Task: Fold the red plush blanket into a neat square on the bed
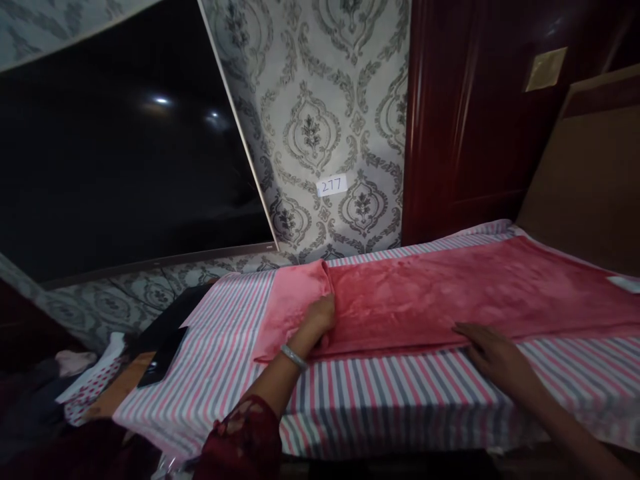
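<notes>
A pink-red plush blanket [420, 293] lies in a long strip across the striped cloth. Its left end is folded over and shows a lighter pink face. At the edge of this fold is my left hand [319, 319], its fingers curled around the fabric and partly hidden; a silver bracelet circles the wrist. Over the blanket's near edge, right of the middle, rests my right hand [493, 357], fingers stretched out and touching the plush. The far right end of the blanket carries a white label [624, 284].
The pink, grey and white striped cloth [380, 393] covers the table. A dark phone-like object [164, 357] lies at its left edge, beside piled fabrics [95, 390]. Behind are a large television [125, 147], a patterned wall with a "277" paper [332, 185], and a cardboard panel [590, 167] at right.
</notes>
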Demonstrator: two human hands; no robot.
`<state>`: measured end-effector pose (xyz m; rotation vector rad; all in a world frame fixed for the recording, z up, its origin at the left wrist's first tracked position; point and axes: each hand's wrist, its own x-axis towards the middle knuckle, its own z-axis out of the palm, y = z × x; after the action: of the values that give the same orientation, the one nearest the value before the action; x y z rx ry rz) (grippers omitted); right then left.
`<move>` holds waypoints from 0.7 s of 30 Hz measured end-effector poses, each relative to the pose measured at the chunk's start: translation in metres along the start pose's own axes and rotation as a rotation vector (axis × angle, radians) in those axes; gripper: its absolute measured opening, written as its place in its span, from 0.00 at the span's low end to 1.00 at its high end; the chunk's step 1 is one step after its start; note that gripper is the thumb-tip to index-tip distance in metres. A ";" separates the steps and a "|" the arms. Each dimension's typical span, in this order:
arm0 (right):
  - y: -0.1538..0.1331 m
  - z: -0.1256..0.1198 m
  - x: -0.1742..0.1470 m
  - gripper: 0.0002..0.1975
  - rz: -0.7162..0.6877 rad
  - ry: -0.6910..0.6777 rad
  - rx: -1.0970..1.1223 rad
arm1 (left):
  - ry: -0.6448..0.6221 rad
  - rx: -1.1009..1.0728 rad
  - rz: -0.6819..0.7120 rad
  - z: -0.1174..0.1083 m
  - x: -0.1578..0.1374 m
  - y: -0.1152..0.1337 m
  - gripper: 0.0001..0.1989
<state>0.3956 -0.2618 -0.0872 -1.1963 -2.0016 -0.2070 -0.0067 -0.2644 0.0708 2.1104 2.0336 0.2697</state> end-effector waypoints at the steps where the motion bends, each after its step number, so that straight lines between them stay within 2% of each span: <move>1: -0.001 -0.002 0.001 0.21 0.007 0.001 0.015 | -0.005 0.038 0.000 0.002 -0.006 0.003 0.23; 5: -0.013 -0.015 0.008 0.22 0.105 0.086 0.108 | 0.079 0.185 0.024 0.011 -0.040 0.008 0.35; 8: -0.034 -0.021 0.021 0.22 0.209 0.159 0.217 | 0.216 0.327 0.054 0.024 -0.066 0.006 0.37; 10: -0.052 -0.016 0.036 0.21 0.281 0.125 0.336 | 0.311 0.369 0.056 0.034 -0.080 0.003 0.37; 16: -0.121 0.033 0.094 0.18 0.442 -0.132 0.804 | 0.546 0.246 -0.023 0.058 -0.101 -0.009 0.33; 19: -0.154 0.061 0.129 0.15 0.594 -0.210 1.061 | 0.628 0.176 -0.102 0.067 -0.105 -0.015 0.30; 21: -0.173 0.079 0.152 0.14 0.718 -0.261 1.105 | 0.636 0.147 -0.108 0.070 -0.107 -0.019 0.25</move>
<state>0.1757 -0.2137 0.0053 -1.0760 -1.3395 1.2840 -0.0108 -0.3716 -0.0011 2.1770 2.5611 0.8965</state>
